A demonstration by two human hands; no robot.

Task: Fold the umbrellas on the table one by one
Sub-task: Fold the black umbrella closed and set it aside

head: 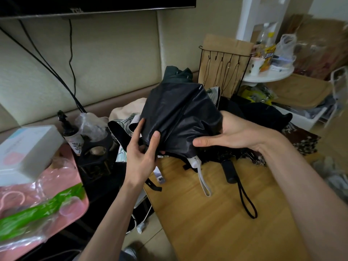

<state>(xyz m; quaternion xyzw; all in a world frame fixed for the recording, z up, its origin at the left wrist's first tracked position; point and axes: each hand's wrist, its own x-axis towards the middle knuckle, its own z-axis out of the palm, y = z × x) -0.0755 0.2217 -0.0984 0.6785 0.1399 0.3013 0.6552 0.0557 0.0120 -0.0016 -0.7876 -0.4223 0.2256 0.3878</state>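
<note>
A: Head view. Task item?
B: Black umbrella, collapsed, canopy loose and bunched. Held in the air over far edge of wooden table. Tip end away from person. White handle points down twd table, pale strap hanging below it over the tabletop.
A: Hands?
B: Both clamped on it. Left hand on canopy's left edge nr handle end: thumb across front of fabric, forefinger up along the side, other fingers tucked behind. Right hand on rt side: thumb flat on fabric, fingers round the back, out of sight. Hands apart, canopy between them.
A: Other umbrellas?
B: One lies on table just rt of the held one: black handle, black wrist loop trailing twd person, printed canopy spread to rt. Dark green umbrella behind held canopy, by the wall. Leaf-print fabric at left, partly behind left hand; can't tell if umbrella.
A: Surroundings?
B: Left: pink tray w/ clear plastic bags, white box, spray bottle. Back rt: wire hook rack, round white shelf w/ cup and bags. TV edge at top.
</note>
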